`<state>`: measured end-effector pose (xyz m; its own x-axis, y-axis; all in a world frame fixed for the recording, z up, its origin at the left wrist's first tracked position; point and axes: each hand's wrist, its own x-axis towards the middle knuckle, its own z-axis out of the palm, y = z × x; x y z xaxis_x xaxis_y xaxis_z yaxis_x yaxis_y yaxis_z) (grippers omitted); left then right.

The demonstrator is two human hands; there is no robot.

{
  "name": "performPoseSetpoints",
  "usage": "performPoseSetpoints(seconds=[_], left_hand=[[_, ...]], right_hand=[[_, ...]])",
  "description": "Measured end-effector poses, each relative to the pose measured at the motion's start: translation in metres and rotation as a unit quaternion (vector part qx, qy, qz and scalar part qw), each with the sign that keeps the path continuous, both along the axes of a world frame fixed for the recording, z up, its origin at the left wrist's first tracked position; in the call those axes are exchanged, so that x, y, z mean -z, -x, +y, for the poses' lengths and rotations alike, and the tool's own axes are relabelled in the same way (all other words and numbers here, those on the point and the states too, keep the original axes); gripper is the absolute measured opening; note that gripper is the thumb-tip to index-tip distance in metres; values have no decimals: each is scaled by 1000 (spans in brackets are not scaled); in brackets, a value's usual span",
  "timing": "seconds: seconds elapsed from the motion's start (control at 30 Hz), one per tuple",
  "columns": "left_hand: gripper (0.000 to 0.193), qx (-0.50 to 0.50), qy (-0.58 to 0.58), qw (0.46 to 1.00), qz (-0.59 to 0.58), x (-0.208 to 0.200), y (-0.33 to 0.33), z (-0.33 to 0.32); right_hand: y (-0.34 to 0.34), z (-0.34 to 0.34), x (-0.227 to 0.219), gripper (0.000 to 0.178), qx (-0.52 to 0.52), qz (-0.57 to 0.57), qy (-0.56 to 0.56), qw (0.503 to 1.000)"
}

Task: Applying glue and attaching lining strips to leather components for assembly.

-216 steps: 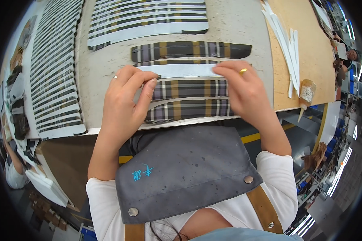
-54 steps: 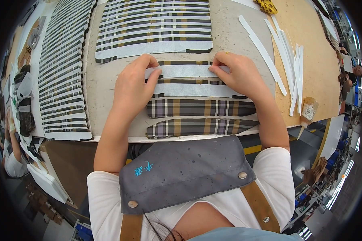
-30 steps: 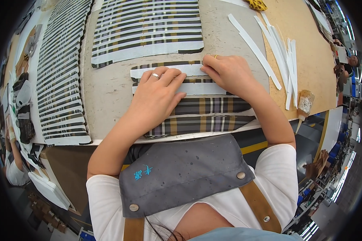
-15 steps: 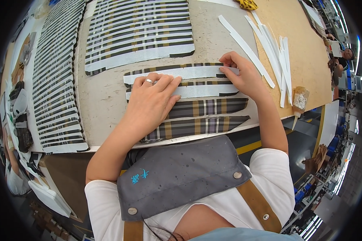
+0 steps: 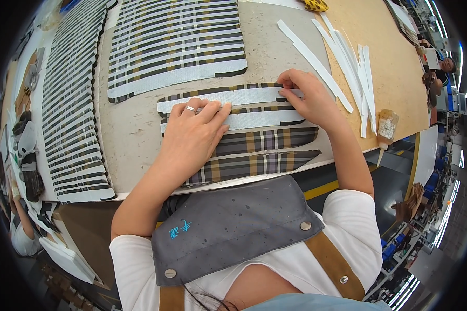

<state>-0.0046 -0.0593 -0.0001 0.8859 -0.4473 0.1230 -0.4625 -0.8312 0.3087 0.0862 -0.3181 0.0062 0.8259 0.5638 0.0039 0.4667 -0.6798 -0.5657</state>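
A white strip lies along the farthest of several plaid fabric pieces in front of me. On the left part of this strip, my left hand rests with its fingers laid out flat. The thumb and forefinger of my right hand pinch the strip's right end; the fingertips partly cover that end. Just nearer, a second plaid piece carries its own white strip, partly under my left hand. Closer still are two plaid pieces with no strip showing, their left ends hidden by my left hand and forearm.
Overlapping rows of plaid pieces with white strips lie at the back, and a longer row at left. Loose white strips are scattered to the right. A glue bottle lies with its nozzle past the table's front edge.
My right hand has shifted very slightly left at the strip's end, still pinching. The left hand stays on the strip. The whole view has drifted a little.
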Motion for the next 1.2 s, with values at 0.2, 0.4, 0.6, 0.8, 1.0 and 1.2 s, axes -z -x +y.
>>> performPoseSetpoints(seconds=[0.2,0.4,0.6,0.8,1.0,1.2], left_hand=[[35,-4,1,1000,-9,1,2,-1],[35,-3,5,1000,-10,2,1,-1],[34,-7,13,1000,-7,2,0,-1],[27,-19,108,994,20,3,-1,10],[16,-130,279,950,43,-14,2,45],[20,-139,129,982,-16,-15,29,51]], right_hand=[[-1,-21,5,13,16,-87,12,996],[6,-9,-15,13,50,-115,8,992],[27,39,-3,25,-157,-118,-24,980],[32,17,-4,24,-120,-88,52,988],[27,38,-17,26,-117,-96,49,987],[27,88,-5,35,-270,-147,25,951]])
